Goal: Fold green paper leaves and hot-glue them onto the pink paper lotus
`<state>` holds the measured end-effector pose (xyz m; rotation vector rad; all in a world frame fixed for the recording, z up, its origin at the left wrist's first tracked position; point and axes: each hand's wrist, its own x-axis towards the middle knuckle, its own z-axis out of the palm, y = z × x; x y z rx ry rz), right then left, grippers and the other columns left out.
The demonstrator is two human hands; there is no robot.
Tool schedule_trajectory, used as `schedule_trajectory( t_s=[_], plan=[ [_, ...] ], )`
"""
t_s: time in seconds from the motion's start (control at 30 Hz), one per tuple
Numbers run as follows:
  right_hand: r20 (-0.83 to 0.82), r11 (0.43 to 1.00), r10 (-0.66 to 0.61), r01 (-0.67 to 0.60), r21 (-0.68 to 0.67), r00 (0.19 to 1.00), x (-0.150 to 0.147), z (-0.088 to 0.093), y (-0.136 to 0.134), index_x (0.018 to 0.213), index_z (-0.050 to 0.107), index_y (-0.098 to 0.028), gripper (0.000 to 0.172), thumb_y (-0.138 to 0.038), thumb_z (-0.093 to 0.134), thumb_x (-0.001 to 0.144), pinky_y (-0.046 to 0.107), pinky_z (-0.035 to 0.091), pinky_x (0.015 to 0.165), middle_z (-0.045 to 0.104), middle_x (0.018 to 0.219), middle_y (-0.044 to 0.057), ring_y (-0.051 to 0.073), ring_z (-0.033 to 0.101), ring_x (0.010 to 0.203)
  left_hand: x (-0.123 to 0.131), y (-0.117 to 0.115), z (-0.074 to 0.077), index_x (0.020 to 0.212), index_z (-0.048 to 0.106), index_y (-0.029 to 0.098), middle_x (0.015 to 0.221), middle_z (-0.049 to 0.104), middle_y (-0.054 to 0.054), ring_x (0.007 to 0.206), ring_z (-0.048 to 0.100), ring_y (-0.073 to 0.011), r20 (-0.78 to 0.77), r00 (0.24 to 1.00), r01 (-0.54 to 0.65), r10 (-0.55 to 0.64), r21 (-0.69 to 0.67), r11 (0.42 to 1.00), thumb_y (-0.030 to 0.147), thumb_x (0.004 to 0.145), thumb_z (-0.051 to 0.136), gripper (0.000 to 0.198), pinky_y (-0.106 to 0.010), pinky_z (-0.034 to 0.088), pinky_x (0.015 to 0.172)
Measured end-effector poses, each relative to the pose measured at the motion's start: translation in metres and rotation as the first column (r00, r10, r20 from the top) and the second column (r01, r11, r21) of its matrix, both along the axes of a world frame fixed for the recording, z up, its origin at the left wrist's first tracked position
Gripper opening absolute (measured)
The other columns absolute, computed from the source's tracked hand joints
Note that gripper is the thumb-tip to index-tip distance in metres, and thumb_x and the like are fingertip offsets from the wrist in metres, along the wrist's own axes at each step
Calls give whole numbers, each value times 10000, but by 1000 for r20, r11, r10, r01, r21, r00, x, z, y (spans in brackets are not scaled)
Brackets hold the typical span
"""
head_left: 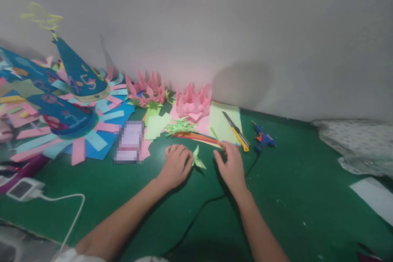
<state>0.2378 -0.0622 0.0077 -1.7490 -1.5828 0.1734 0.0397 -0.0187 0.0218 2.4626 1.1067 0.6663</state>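
Note:
My left hand (179,163) is closed, its fingertips pinching a light green folded paper leaf piece (199,160) just above the green table. Across a small gap, my right hand (231,168) has thumb and index finger apart, with nothing visible between them. Beyond my hands lies a cluster of cut green paper leaves (183,126). Behind that stand two pink folded paper crowns, one at the right (193,102) and another at the left (146,92). A yellow utility knife (238,134) with its blade out rests on pale green paper (222,116), near my right fingertips.
A blue glue gun (264,137) lies right of the knife, its dark cord running under my right arm. Blue cone hats (81,75) with paper strips fill the left side, beside a blurred-out phone (129,142). A white device with a cable (25,189) sits front left.

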Motion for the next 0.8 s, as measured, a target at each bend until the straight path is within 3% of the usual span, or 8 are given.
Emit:
schedule_trajectory(
  t_s=[0.2,0.4,0.5,0.6,0.7,0.8],
  plan=[
    [69,989,-148,147,27,987,26,-22,29,1140,453,-136,402,-354,530,810,392,458,713,519,958,129,228,534,804,37,42,15,856,546,186,931,573,-67,910,435,-222,50,994,-102,94,202,974,271,874,393,177,-384,281,776],
    [74,976,-206,211,-56,976,28,-24,33,1055,500,-146,263,-221,445,809,333,432,611,562,772,60,197,532,657,71,81,2,905,562,173,919,579,-86,931,454,-253,26,986,-169,167,236,957,230,863,396,180,-415,303,806],
    [14,958,-274,274,-80,962,32,-23,30,1028,509,-164,256,-184,428,786,307,419,563,559,697,27,181,526,584,64,72,-10,1045,519,166,1054,571,-94,1000,459,-241,140,975,-192,170,159,968,151,855,381,236,-401,325,836],
    [-22,942,-332,330,-67,943,35,-22,28,1022,512,-157,257,-197,445,777,296,419,551,556,686,26,171,522,557,49,45,-21,1046,509,173,1057,581,-79,991,482,-204,252,965,-94,79,51,994,99,848,362,257,-369,356,850],
    [-11,951,-307,307,-45,952,34,-19,30,1089,488,-144,330,-276,481,787,300,434,583,589,830,75,166,531,590,37,21,-28,980,532,178,960,604,-63,918,511,-179,296,955,42,-21,-66,997,58,827,364,256,-339,395,820],
    [20,962,-252,253,-101,968,31,-17,34,1158,457,-139,453,-349,527,763,311,438,602,590,981,120,160,526,604,33,11,-30,943,544,171,918,603,-66,901,523,-163,392,917,137,-81,-118,983,48,823,356,255,-319,417,830]
  ],
)
